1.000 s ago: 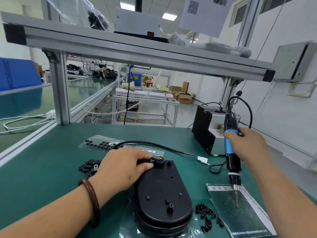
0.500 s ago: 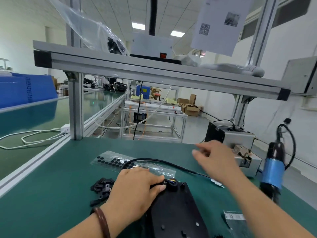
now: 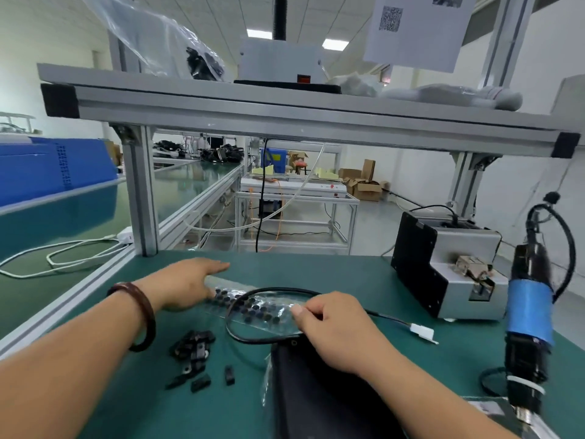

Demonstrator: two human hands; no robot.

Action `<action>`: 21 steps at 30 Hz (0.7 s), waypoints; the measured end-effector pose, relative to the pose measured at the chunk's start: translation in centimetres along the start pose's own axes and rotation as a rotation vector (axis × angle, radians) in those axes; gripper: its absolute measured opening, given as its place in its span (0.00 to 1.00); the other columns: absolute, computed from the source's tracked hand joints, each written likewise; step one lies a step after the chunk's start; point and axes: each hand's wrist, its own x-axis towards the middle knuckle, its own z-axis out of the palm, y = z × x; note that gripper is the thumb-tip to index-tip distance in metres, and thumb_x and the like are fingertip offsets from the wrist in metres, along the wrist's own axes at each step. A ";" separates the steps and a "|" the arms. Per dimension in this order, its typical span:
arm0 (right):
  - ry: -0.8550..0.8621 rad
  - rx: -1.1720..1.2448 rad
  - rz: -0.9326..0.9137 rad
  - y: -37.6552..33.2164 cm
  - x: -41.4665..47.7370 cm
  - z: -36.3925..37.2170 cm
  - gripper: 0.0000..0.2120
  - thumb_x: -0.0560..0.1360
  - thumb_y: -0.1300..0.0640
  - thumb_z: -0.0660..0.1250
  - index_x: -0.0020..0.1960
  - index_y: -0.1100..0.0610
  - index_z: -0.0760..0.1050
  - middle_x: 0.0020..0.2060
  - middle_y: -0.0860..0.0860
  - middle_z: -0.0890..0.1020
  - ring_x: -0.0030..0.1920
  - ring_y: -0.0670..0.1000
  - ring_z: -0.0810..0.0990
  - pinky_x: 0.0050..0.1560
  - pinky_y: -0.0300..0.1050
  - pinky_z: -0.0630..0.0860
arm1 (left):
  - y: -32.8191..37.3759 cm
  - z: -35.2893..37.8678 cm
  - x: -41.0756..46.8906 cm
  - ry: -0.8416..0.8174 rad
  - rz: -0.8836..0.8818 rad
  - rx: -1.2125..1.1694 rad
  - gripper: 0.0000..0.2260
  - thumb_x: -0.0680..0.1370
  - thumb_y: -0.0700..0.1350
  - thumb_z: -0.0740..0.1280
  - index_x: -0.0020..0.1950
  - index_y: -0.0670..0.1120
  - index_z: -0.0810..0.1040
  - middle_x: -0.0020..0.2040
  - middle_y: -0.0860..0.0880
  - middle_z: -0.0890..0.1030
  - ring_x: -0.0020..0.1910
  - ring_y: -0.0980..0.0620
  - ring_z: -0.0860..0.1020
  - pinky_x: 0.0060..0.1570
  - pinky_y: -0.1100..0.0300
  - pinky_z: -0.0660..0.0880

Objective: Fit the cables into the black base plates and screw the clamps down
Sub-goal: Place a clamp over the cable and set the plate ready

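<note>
Green matting covers the counter (image 3: 348, 270) under an aluminium shelf frame, with factory benches beyond. One black base plate (image 3: 316, 400) lies lengthwise away from the person. The right hand (image 3: 335, 331) sits on its far end, fingers curled; whether they pinch the cable (image 3: 272, 291) cannot be told. That cable loops just beyond the plate's far end. The left hand (image 3: 190, 283) lies flat beyond-left of the plate, fingers straight, holding nothing. Clamps (image 3: 193, 350) sit left of the plate, nearer the left hand, which is judged better placed to fetch one.
</note>
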 end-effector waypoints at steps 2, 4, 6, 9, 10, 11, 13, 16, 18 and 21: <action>0.026 0.005 0.016 0.1 0.1 0.0 0.23 0.79 0.50 0.60 0.28 0.57 0.59 0.24 0.51 0.61 0.27 0.48 0.59 0.29 0.43 0.59 | 0.3 0.4 1.6 -0.145 0.049 0.037 0.34 0.78 0.47 0.66 0.78 0.52 0.50 0.78 0.52 0.52 0.76 0.52 0.54 0.73 0.59 0.51; 0.049 0.001 0.030 0.2 0.2 -0.4 0.23 0.79 0.49 0.59 0.29 0.60 0.63 0.24 0.54 0.66 0.28 0.51 0.63 0.33 0.47 0.65 | 0.9 0.7 3.1 -0.266 0.046 0.046 0.38 0.77 0.47 0.68 0.78 0.53 0.46 0.78 0.52 0.49 0.77 0.52 0.49 0.73 0.57 0.49; 0.087 0.100 0.100 0.2 0.6 -1.5 0.23 0.79 0.48 0.60 0.35 0.65 0.74 0.31 0.60 0.78 0.33 0.59 0.73 0.40 0.48 0.75 | 1.2 0.7 4.2 -0.375 -0.010 -0.023 0.41 0.75 0.49 0.70 0.78 0.56 0.45 0.79 0.50 0.48 0.77 0.50 0.49 0.73 0.55 0.51; 0.153 0.424 0.247 0.8 1.2 -4.2 0.18 0.79 0.51 0.63 0.38 0.62 0.80 0.34 0.56 0.84 0.32 0.51 0.79 0.44 0.49 0.80 | 0.9 1.2 4.8 -0.467 -0.038 -0.137 0.45 0.71 0.56 0.73 0.78 0.57 0.46 0.78 0.51 0.51 0.76 0.50 0.54 0.72 0.55 0.54; 0.177 0.497 0.280 1.0 1.4 -5.1 0.16 0.79 0.52 0.64 0.37 0.59 0.80 0.33 0.54 0.83 0.31 0.48 0.79 0.39 0.43 0.80 | 0.8 1.5 4.9 -0.456 -0.018 -0.093 0.45 0.70 0.59 0.72 0.78 0.56 0.46 0.77 0.53 0.51 0.75 0.51 0.54 0.73 0.55 0.54; 0.205 0.534 0.297 1.3 1.6 -6.0 0.15 0.79 0.53 0.64 0.37 0.58 0.80 0.32 0.52 0.83 0.30 0.46 0.79 0.33 0.37 0.77 | 0.6 1.9 5.0 -0.427 0.000 -0.041 0.45 0.70 0.61 0.71 0.78 0.56 0.46 0.77 0.54 0.51 0.75 0.50 0.54 0.73 0.54 0.54; 0.254 0.572 0.309 1.7 1.8 -7.4 0.14 0.79 0.54 0.64 0.38 0.59 0.80 0.32 0.52 0.82 0.28 0.46 0.78 0.26 0.31 0.71 | 0.5 2.4 5.0 -0.376 0.018 0.000 0.42 0.70 0.64 0.69 0.77 0.57 0.49 0.75 0.53 0.52 0.74 0.49 0.56 0.73 0.50 0.55; 0.278 0.596 0.323 2.0 1.8 -8.6 0.13 0.79 0.55 0.63 0.40 0.60 0.80 0.33 0.54 0.82 0.29 0.47 0.78 0.25 0.31 0.70 | 0.1 2.7 4.6 -0.308 0.035 -0.033 0.37 0.71 0.63 0.69 0.76 0.58 0.56 0.72 0.53 0.57 0.72 0.49 0.60 0.72 0.49 0.58; 0.280 0.600 0.331 2.1 1.7 -9.0 0.13 0.79 0.55 0.63 0.42 0.61 0.80 0.34 0.54 0.82 0.30 0.48 0.78 0.27 0.31 0.70 | 0.1 2.7 4.3 -0.261 0.041 -0.017 0.34 0.71 0.62 0.69 0.73 0.59 0.60 0.69 0.53 0.60 0.70 0.50 0.63 0.71 0.48 0.61; 0.290 0.615 0.335 2.3 1.5 -9.4 0.12 0.79 0.56 0.63 0.43 0.61 0.80 0.34 0.55 0.82 0.31 0.48 0.78 0.29 0.33 0.70 | 0.3 2.8 4.0 -0.165 0.021 0.096 0.26 0.69 0.67 0.68 0.63 0.62 0.67 0.61 0.59 0.68 0.63 0.55 0.69 0.65 0.47 0.63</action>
